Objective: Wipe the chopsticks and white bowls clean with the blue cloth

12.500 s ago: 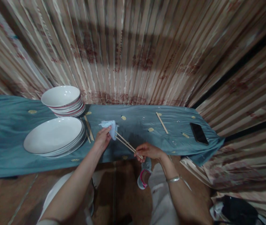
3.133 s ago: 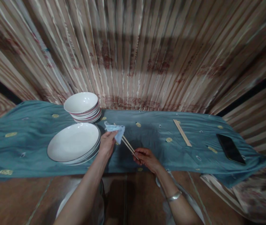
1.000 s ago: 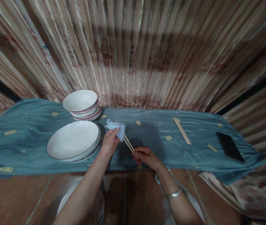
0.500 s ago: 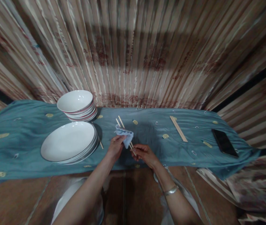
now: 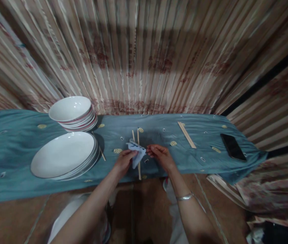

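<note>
My left hand is closed on a light blue cloth, thumb on top. A pair of chopsticks runs through the cloth, their tips showing beyond it and one end sticking out toward me. Just right of the cloth's edge is my right hand, a bracelet on its wrist. Its thumb and fingers are pinched together; whether they grip anything there is too small to make out.
On the left of the blue-green tablecloth stand a stack of white plates and a stack of bowls. One chopstick lies beside the plates. Several chopsticks and a black phone lie to the right.
My right hand has let go of the chopsticks' near ends and moved up beside the cloth. The chopsticks have turned more upright in view. The camera view has shifted slightly right.
</note>
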Available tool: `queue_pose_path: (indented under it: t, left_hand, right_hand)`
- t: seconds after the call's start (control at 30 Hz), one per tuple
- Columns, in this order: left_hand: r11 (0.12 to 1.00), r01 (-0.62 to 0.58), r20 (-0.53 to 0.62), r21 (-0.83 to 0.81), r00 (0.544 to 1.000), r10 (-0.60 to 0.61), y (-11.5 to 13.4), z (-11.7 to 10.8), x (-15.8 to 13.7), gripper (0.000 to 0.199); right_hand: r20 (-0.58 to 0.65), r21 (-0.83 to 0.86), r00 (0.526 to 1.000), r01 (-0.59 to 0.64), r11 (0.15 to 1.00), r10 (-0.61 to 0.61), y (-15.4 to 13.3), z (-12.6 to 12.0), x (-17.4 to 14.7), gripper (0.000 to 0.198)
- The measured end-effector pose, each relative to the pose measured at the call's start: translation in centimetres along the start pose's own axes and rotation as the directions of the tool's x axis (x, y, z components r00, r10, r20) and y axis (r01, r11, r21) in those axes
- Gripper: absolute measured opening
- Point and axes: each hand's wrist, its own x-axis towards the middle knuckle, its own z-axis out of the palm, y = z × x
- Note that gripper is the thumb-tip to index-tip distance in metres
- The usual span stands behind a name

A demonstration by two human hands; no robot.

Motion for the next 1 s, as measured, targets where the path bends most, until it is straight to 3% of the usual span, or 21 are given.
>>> queue_pose_path:
  t: [0.2, 0.5, 1.0]
  left_hand:
    - [0.990, 0.097, 0.118, 0.101, 0.987, -0.109, -1.6, 1.6, -1.3, 0.028]
    - [0.958, 0.217, 0.171, 0.188, 0.953, -0.249, -2.8, 1.9, -2.3, 0.027]
    - [0.926, 0.303, 0.262, 0.226, 0.897, -0.357, -5.6, 1.6, -3.6, 0.033]
  right_hand:
    - [0.057, 0.118, 0.998, 0.005, 0.993, -0.012, -0.5, 0.4, -0.3, 0.035]
    - [0.121, 0.013, 0.990, -0.074, 0.997, 0.072, -0.7, -0.2, -0.4, 0.028]
    - [-0.130, 0.028, 0.992, 0.005, 1.000, -0.002, -1.6, -2.4, 0.3, 0.030]
